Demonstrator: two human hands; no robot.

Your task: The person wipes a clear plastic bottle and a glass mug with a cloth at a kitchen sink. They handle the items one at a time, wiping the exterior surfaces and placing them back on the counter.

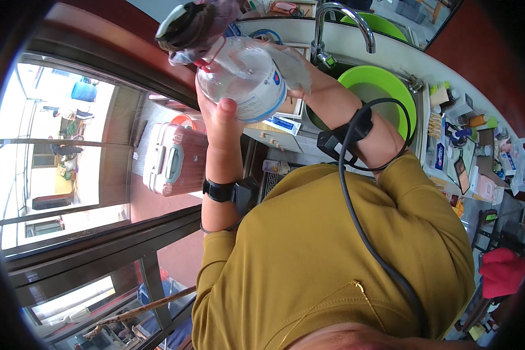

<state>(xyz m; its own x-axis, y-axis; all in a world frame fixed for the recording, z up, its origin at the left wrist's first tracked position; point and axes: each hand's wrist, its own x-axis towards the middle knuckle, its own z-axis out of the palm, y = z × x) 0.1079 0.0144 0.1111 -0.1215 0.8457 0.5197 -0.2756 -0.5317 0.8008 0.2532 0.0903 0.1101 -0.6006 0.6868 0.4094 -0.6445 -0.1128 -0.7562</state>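
Observation:
My left hand (pixel 222 111) grips a clear plastic jug (pixel 234 78), its thumb pressed on the lower side. The jug is tilted, with a white and blue label (pixel 262 98) and a red carry handle (pixel 203 64) at the neck end. Against the jug's far side, my right hand (pixel 295 93) holds a thin greyish cloth (pixel 291 68), which with the jug hides most of its fingers. A dark bundle with a white piece and purplish translucent material (pixel 197 28) appears beyond the neck; what it is and whether it touches the jug cannot be told.
A chrome faucet (pixel 344 8) arches over a sink with a green basin (pixel 348 81). Toiletries (pixel 459 127) crowd the counter on the right. On the left, a pink suitcase (pixel 188 159) shows beyond the window frame (pixel 105 240). A black cable (pixel 354 210) runs across my chest.

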